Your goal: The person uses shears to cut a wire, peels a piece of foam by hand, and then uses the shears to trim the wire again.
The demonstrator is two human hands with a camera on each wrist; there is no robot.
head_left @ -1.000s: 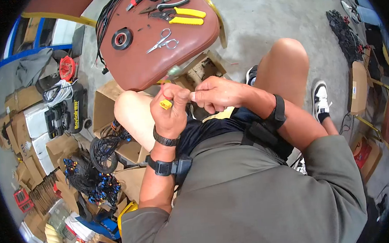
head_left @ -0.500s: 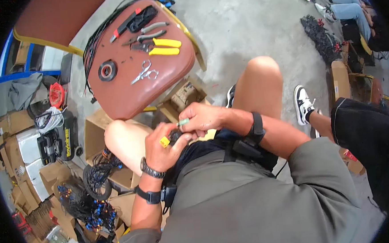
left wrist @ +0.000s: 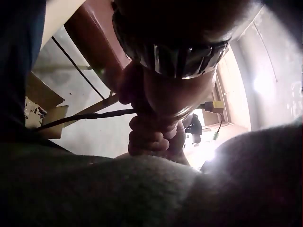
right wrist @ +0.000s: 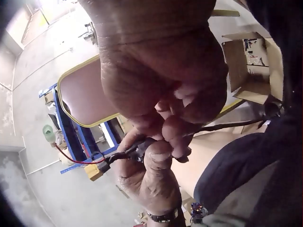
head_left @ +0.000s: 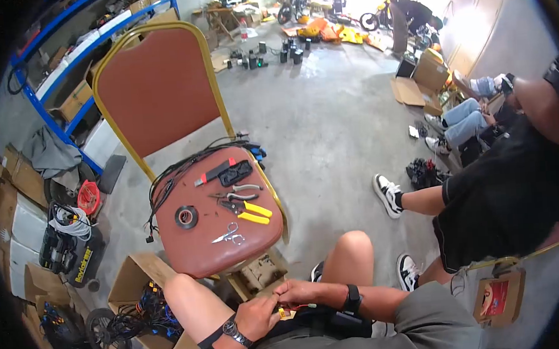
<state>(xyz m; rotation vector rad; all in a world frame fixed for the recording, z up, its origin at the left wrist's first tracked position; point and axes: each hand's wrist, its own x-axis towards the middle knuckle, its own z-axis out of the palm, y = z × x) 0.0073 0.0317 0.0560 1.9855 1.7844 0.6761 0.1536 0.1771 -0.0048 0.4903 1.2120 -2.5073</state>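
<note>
The left hand (head_left: 256,318) has its thumb and fingers closed on the dark, wrapped end of a black cable (right wrist: 227,125), right behind a yellow connector (right wrist: 94,171). The right hand (head_left: 297,292) meets it there, its fingers curled and pinching the same cable just beside the left thumb. A thin red wire (right wrist: 78,161) runs out by the yellow connector to a small pale green plug (right wrist: 49,134) that hangs free of both hands. All of this sits low over the person's lap, in front of a chair seat (head_left: 217,255). On the seat lie scissors (head_left: 227,234), a roll of black tape (head_left: 186,216), yellow-handled strippers (head_left: 254,213), grey-handled pliers (head_left: 245,192) and a red-and-black cutter (head_left: 215,172) — with dark cables (head_left: 163,188) bunched along its left and back edges. An open cardboard box (head_left: 235,286) stands on the floor by the front of the chair.
</note>
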